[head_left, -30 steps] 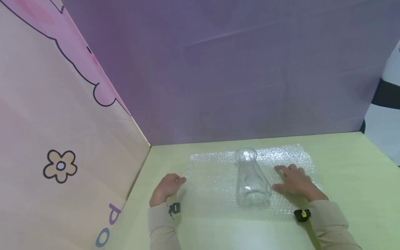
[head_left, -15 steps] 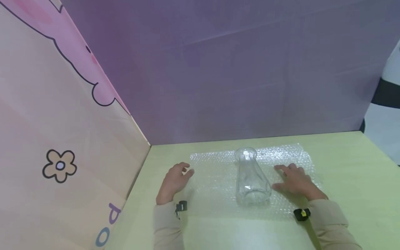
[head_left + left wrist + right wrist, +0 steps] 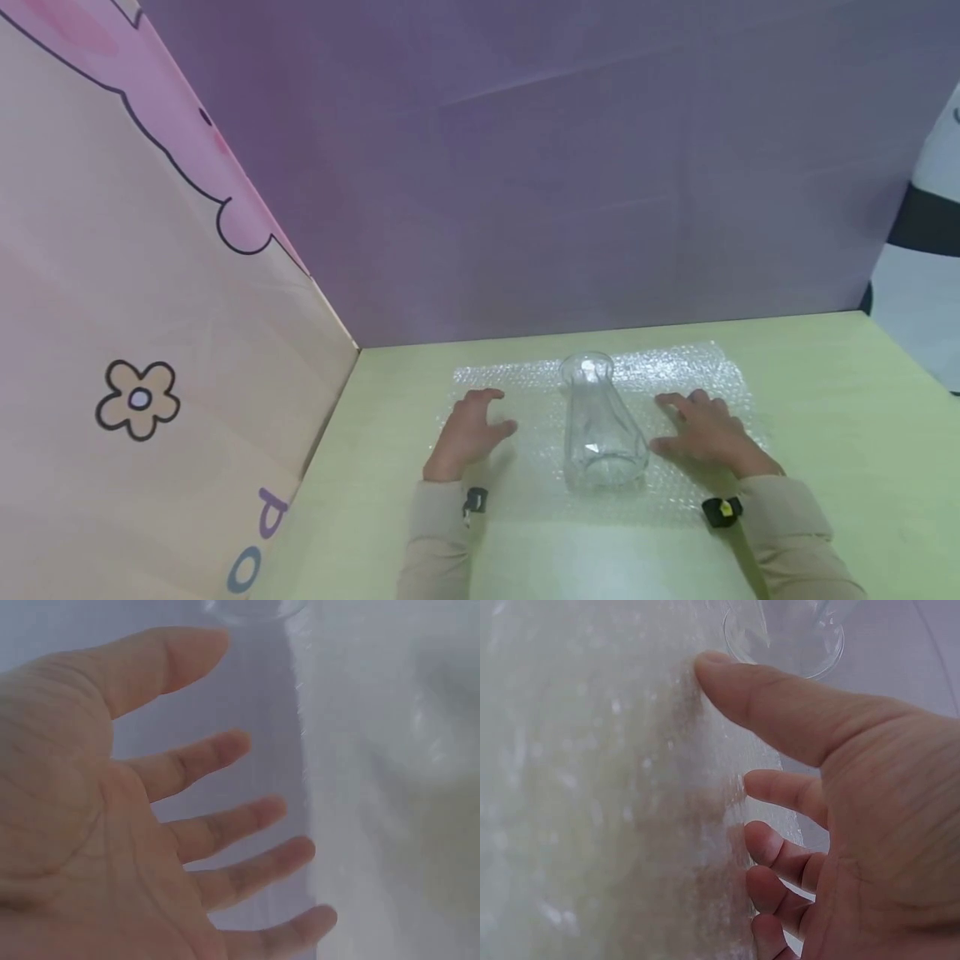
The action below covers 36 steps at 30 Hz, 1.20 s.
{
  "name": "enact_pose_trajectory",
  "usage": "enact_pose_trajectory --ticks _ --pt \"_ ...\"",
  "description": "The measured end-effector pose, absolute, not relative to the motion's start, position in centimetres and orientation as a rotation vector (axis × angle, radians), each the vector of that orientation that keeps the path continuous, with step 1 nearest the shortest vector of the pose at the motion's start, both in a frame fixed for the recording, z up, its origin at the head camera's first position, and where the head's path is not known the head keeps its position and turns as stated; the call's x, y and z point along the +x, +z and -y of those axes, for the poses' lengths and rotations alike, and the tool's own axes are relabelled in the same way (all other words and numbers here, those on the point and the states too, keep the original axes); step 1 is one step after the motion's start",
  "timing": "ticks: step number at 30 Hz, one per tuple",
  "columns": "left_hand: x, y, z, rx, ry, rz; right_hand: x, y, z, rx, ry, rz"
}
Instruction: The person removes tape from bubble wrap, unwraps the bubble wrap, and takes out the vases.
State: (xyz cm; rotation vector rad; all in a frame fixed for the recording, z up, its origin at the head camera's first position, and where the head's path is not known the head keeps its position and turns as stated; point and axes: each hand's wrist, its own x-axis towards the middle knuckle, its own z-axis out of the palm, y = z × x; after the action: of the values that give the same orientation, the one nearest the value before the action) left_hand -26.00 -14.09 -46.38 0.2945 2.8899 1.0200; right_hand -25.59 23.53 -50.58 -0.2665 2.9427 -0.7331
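A clear glass flask [image 3: 600,425], with a flared rim and a wide base, stands on a sheet of clear bubble wrap [image 3: 536,492]. Over the left part of the sheet is my left hand [image 3: 468,429], fingers spread and thumb apart, holding nothing. Its palm and all its fingers show in the left wrist view, and the flask's rim [image 3: 255,613] peeks in at the top. Just right of the flask, my right hand [image 3: 705,437] rests its fingertips on the bubble wrap. In the right wrist view the thumb [image 3: 780,705] meets the sheet near the flask's rim [image 3: 832,660].
The pale yellow-green table [image 3: 840,417] extends around the sheet. A purple panel [image 3: 562,183] closes off the back, and a pink-and-cream printed panel [image 3: 195,333] rises on the left. Each wrist wears a small black camera, such as the right one [image 3: 722,512].
My left hand has moved right, from beside the sheet's left edge to over it, and its fingers have spread. The right hand and the flask have stayed put.
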Motion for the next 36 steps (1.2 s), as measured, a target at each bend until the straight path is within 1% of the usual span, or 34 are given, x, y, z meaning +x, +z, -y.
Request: enact_pose_trajectory --ticks 5,14,23,36 --pt "-26.1 -47.6 13.0 0.324 0.922 -2.903 -25.7 -50.5 -23.5 -0.272 -0.724 -2.947" --pt "-26.3 -49.0 12.3 0.286 0.801 -2.939 -25.7 -50.4 -23.4 -0.262 -0.720 -2.938" --pt "-26.0 -49.2 11.8 0.284 0.699 -2.908 -25.7 -50.4 -23.4 -0.264 -0.711 -2.953" --pt "-25.8 -49.3 11.7 0.271 0.689 -2.878 -25.6 -49.9 -23.5 -0.269 -0.724 -2.926"
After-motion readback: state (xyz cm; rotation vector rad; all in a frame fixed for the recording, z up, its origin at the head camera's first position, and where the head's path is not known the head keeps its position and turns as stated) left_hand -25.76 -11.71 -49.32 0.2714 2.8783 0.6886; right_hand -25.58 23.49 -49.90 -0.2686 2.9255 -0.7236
